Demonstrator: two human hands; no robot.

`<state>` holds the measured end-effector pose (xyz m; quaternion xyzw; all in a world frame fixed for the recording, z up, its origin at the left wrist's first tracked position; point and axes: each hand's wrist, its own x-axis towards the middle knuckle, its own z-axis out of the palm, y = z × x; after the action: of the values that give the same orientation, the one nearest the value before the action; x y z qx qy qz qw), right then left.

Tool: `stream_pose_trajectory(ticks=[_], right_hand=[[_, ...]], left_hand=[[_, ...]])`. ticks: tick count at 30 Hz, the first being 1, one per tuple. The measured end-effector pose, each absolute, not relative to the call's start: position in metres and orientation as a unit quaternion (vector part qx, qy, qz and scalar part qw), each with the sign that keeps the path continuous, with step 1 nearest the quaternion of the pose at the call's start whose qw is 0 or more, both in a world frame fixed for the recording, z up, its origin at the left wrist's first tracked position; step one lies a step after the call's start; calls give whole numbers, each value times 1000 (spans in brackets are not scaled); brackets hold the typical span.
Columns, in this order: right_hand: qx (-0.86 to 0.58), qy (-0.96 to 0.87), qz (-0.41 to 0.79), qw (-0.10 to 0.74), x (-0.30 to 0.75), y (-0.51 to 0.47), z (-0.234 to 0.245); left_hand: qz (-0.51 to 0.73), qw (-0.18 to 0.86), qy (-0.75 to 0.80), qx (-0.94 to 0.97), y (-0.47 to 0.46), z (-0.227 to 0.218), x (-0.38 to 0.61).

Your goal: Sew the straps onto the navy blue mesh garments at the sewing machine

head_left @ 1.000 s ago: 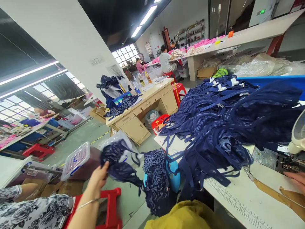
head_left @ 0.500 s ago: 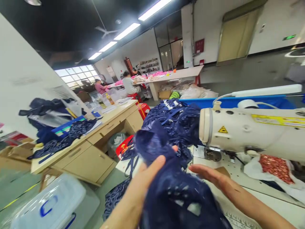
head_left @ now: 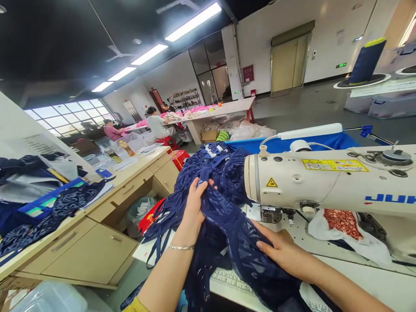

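Note:
A navy lace bra (head_left: 242,242) is stretched between my two hands in front of the sewing machine (head_left: 292,177). My left hand (head_left: 193,203) pinches its far end between thumb and fingers, close to a heap of navy bras and straps (head_left: 191,169). Lower and to the right, my right hand (head_left: 282,251) grips the side of a cup, thumb on top and its other fingers partly hidden. The bra's near end hangs down over the white table edge with a printed ruler (head_left: 232,281).
Copper-coloured small pieces (head_left: 342,223) lie in a white bag under the machine arm. A wooden desk (head_left: 87,247) with papers and bottles stands at left, a clear plastic bin (head_left: 48,299) below it. A thread cone (head_left: 367,63) is at upper right. Several people sit at a far table (head_left: 230,108).
My left hand has moved up and away with the bra's end. My right hand, earlier apart from the fabric with fingers extended, now grips the bra. The view has swung right.

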<state>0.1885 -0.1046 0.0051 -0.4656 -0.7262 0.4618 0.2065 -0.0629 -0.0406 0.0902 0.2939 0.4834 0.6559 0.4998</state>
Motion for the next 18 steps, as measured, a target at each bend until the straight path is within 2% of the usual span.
stream_pose_trajectory(ticks=[4,6,8,11,14,18], right_hand=[[-514,-726,433,149,185,-100,7],[-526,-708,449,144,185,-98,5],[-536,-682,478,138,186,-95,3],[-547,-664,492,133,189,-92,0],[-545,-671,483,142,192,-88,1],[-518,-683,485,176,197,-84,1]], left_hand=[[577,250,512,585,-5,99,-56],[478,121,535,686,16,94,-43],[367,48,546,752,35,81,-26],[270,21,547,792,50,56,-1],[251,13,558,791,52,39,15],[232,-9,583,778,42,41,21]])
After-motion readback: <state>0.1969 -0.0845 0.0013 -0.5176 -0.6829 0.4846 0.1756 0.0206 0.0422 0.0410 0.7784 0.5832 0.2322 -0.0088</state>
